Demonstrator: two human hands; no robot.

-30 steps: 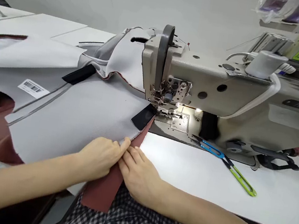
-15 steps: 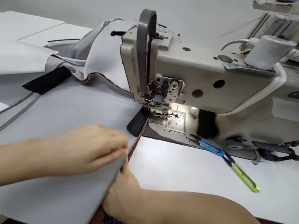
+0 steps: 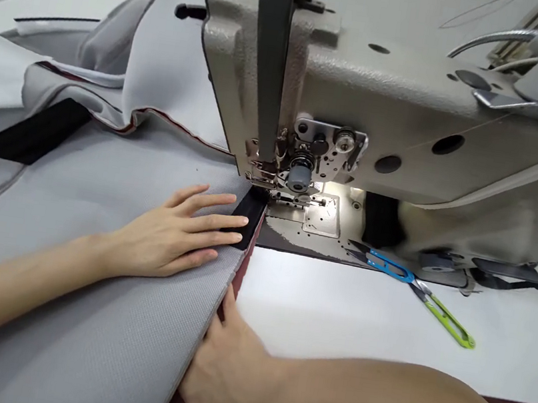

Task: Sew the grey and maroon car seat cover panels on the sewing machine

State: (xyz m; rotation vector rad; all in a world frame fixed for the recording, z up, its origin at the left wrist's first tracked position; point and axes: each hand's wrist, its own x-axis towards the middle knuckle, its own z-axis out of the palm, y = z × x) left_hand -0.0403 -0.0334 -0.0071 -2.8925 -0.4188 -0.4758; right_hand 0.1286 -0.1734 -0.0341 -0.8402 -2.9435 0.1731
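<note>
My left hand (image 3: 177, 235) lies flat with fingers spread on the grey fabric (image 3: 95, 310), its fingertips touching a black strap piece (image 3: 248, 214) just in front of the presser foot (image 3: 278, 189). My right hand (image 3: 224, 363) sits at the fabric's right edge, fingers tucked under the grey layer and out of sight, thumb up against the dark red under-layer (image 3: 236, 277). The sewing machine (image 3: 389, 105) fills the upper right.
Blue and green thread snips (image 3: 420, 293) lie on the white table (image 3: 358, 316) right of the needle plate. A second black strap (image 3: 31, 132) sits on the fabric at the left. More grey fabric is bunched behind the machine head.
The view has moved closer to the machine. My left hand slid forward from pinching the edge to lying flat near the presser foot; my right hand went under the fabric edge.
</note>
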